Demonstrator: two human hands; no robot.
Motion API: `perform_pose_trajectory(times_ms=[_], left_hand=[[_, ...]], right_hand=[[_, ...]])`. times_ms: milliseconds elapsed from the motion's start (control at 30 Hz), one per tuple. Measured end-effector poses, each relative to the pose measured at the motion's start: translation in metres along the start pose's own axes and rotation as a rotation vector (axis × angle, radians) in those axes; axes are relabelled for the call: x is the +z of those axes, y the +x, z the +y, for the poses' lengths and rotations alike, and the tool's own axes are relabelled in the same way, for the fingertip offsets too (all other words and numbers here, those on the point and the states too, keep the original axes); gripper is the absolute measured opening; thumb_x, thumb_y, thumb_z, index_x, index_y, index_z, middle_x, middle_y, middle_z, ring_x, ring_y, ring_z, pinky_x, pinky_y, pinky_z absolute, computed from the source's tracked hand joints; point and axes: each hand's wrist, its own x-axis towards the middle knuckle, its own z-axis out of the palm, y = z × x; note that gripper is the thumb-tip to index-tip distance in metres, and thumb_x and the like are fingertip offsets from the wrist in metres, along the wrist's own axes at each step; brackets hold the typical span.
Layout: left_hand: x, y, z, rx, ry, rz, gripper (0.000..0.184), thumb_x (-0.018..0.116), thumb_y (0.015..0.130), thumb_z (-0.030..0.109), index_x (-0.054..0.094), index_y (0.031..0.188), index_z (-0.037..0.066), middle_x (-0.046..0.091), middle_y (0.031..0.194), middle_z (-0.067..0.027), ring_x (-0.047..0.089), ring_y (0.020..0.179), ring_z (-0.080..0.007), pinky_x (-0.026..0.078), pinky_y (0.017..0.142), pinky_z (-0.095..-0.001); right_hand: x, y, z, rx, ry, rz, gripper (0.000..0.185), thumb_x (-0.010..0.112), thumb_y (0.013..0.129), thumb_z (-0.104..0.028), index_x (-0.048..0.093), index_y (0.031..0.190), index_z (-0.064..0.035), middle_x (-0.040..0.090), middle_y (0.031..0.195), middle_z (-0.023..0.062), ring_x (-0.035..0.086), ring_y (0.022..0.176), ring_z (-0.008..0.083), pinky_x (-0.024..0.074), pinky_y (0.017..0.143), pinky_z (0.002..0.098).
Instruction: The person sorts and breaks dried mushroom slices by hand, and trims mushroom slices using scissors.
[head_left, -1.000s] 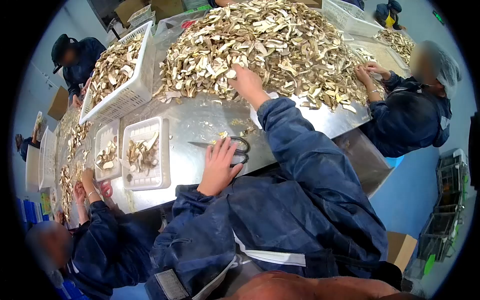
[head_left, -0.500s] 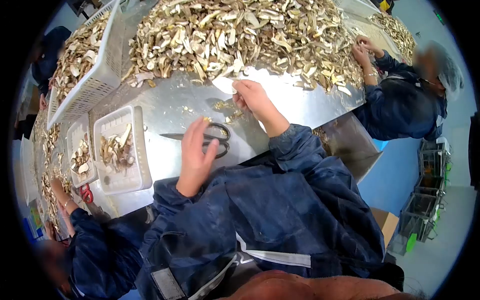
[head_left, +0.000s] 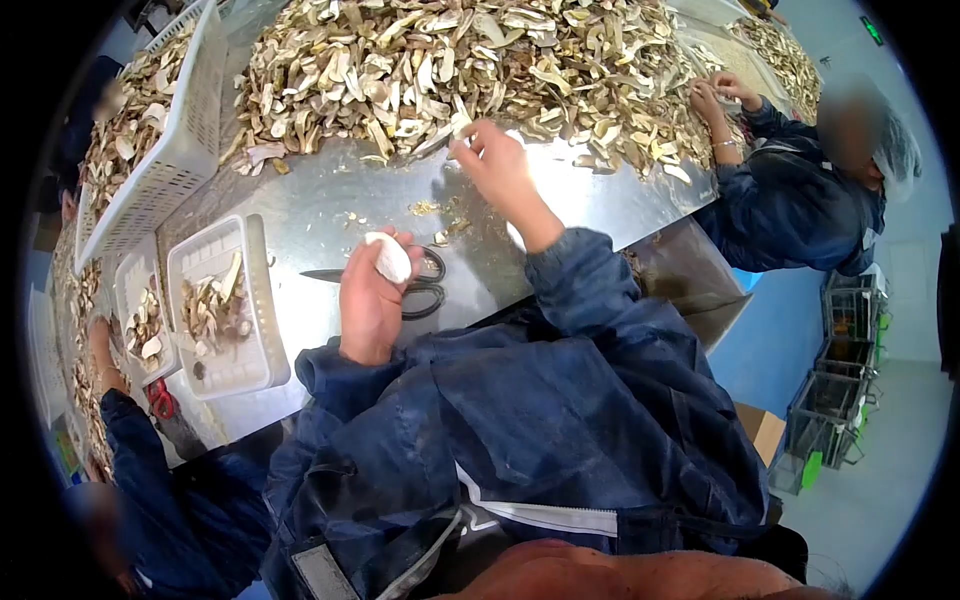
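A pale dried mushroom slice (head_left: 392, 262) rests in my left hand (head_left: 370, 305), held between its fingers and thumb above the table. Behind that hand lie dark-handled scissors (head_left: 425, 285), blades pointing left. My right hand (head_left: 500, 175) is at the front edge of a large heap of dried mushroom slices (head_left: 440, 75). Its fingers are bent together beside a pale slice; whether they grip it is hard to make out.
Two white trays (head_left: 275, 330) with mushroom pieces stand on the metal table (head_left: 320, 215). A white crate (head_left: 205, 130) of slices is at back left. Red-handled scissors (head_left: 160, 398) lie near the left tray. Co-workers (head_left: 800, 200) sit right and left.
The pale slice has passed from my right hand to my left, which was open before. My right hand has moved up and slightly left to the heap's edge.
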Motion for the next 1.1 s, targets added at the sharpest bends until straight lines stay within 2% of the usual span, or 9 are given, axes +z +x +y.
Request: perform_pose_trajectory(times_ms=[133,233,433,500,533,633,767,967,1100], left_hand=[[-0.002,-0.005,0.002,-0.063,0.064,-0.136,0.036,0.042,0.104,0.025,0.044,0.133,0.005,0.063,0.105,-0.0120,0.063,0.082,-0.0207,0.052,0.066,-0.0297],[-0.009,-0.004,0.003,-0.062,0.044,-0.196,0.038,0.043,0.105,0.028,0.043,0.134,0.005,0.063,0.107,-0.0125,0.064,0.088,-0.0223,0.055,0.071,-0.0317],[0.009,0.000,0.003,-0.093,-0.144,-0.115,0.044,0.042,0.105,0.033,0.040,0.137,0.003,0.057,0.126,-0.0185,0.063,0.109,-0.0308,0.058,0.084,-0.0387],[0.015,0.001,0.002,-0.134,-0.260,-0.181,0.045,0.042,0.105,0.035,0.040,0.139,0.005,0.056,0.128,-0.0171,0.062,0.110,-0.0311,0.058,0.083,-0.0403],[0.017,0.002,0.002,-0.152,-0.318,-0.214,0.046,0.043,0.105,0.036,0.039,0.140,0.006,0.056,0.129,-0.0164,0.062,0.111,-0.0312,0.059,0.083,-0.0411],[-0.002,0.009,-0.010,-0.226,-0.362,-0.312,0.045,0.045,0.104,0.036,0.042,0.140,0.009,0.056,0.128,-0.0144,0.063,0.106,-0.0299,0.059,0.078,-0.0419],[-0.013,0.008,-0.011,-0.232,-0.199,-0.265,0.040,0.044,0.104,0.033,0.049,0.138,0.012,0.063,0.114,-0.0097,0.066,0.092,-0.0218,0.058,0.066,-0.0339],[-0.014,0.002,-0.008,-0.180,-0.248,-0.139,0.038,0.045,0.104,0.027,0.049,0.132,0.002,0.063,0.109,-0.0132,0.065,0.097,-0.0294,0.057,0.078,-0.0394],[-0.010,0.005,-0.010,-0.121,-0.233,-0.170,0.038,0.044,0.104,0.027,0.048,0.131,0.000,0.061,0.117,-0.0157,0.062,0.109,-0.0310,0.055,0.088,-0.0418]], right_hand=[[0.017,0.020,0.009,-0.076,-0.285,0.070,0.036,0.071,0.083,-0.029,0.060,0.108,-0.0056,0.062,0.104,0.0144,0.064,0.093,0.0339,0.0524,0.078,0.0435],[0.022,0.018,0.017,-0.074,-0.226,0.049,0.035,0.071,0.083,-0.027,0.062,0.109,-0.0050,0.065,0.098,0.0140,0.066,0.085,0.0315,0.0532,0.074,0.0406],[0.001,-0.031,-0.003,0.143,0.519,-0.299,0.029,0.070,0.089,-0.022,0.067,0.110,-0.0019,0.070,0.085,0.0046,0.065,0.074,0.0124,0.0506,0.066,0.0256],[-0.023,-0.048,-0.048,0.245,0.725,-0.647,0.026,0.068,0.092,-0.020,0.069,0.108,0.0004,0.069,0.086,0.0012,0.063,0.077,0.0091,0.0499,0.067,0.0237],[-0.024,-0.049,-0.049,0.027,0.574,-0.661,0.025,0.068,0.091,-0.020,0.070,0.108,-0.0018,0.070,0.088,0.0037,0.064,0.075,0.0120,0.0511,0.067,0.0258],[-0.004,-0.016,-0.026,-0.146,0.218,-0.256,0.022,0.069,0.089,-0.020,0.072,0.106,-0.0061,0.070,0.093,0.0069,0.066,0.074,0.0179,0.0526,0.068,0.0293],[0.025,0.029,0.014,-0.389,-0.245,0.165,0.019,0.070,0.078,-0.012,0.072,0.096,-0.0079,0.061,0.093,0.0124,0.061,0.092,0.0341,0.0502,0.079,0.0440],[0.011,0.008,0.009,-0.403,-0.167,0.046,0.021,0.073,0.078,-0.016,0.070,0.098,-0.0091,0.060,0.094,0.0103,0.060,0.086,0.0313,0.0509,0.075,0.0395],[-0.010,-0.022,0.004,0.195,0.390,-0.386,0.021,0.068,0.089,-0.022,0.070,0.098,-0.0028,0.068,0.085,0.0044,0.062,0.071,0.0149,0.0485,0.066,0.0299]])
